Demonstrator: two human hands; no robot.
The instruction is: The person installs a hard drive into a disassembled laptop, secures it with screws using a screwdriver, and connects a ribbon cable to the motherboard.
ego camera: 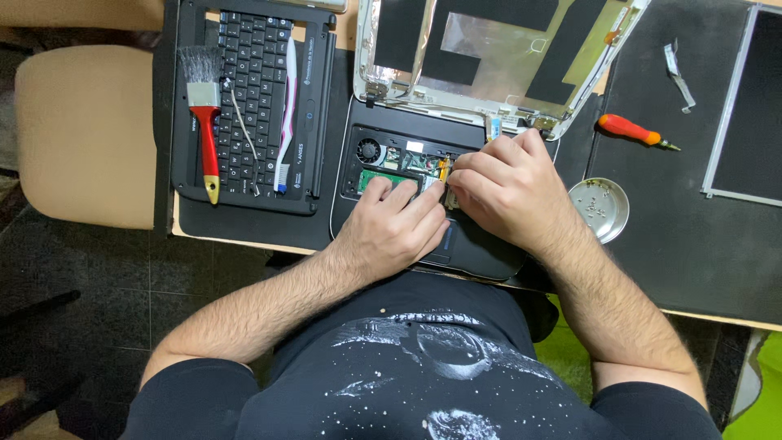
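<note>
Both hands work inside the open laptop base (423,244), which lies on the dark mat (676,244) right in front of the person, its keyboard (252,98) already lifted off and set aside to the left. The step in hand looks like freeing a small part at the middle of the exposed board, just right of the green module (383,177) and below the fan (369,150). The left hand (397,228) lies flat on the palm rest, fingers (423,200) stretched narrow and together, steadying the base and pressing near the part; it grips nothing that can be seen. The right hand (505,191) curls over the same spot, fingertips pinched close, but whether they hold anything cannot be told (the knuckles hide the tips). The stripped lid (489,49) stands hinged behind them. The next move probably calls for a small, careful lift with the base held still. The screwdriver (631,130) and the dish (600,208) with its screws lie near to the right, and 2 brushes, 1 red-handled (208,122) and 1 toothbrush (287,114), rest on the keyboard.
</note>
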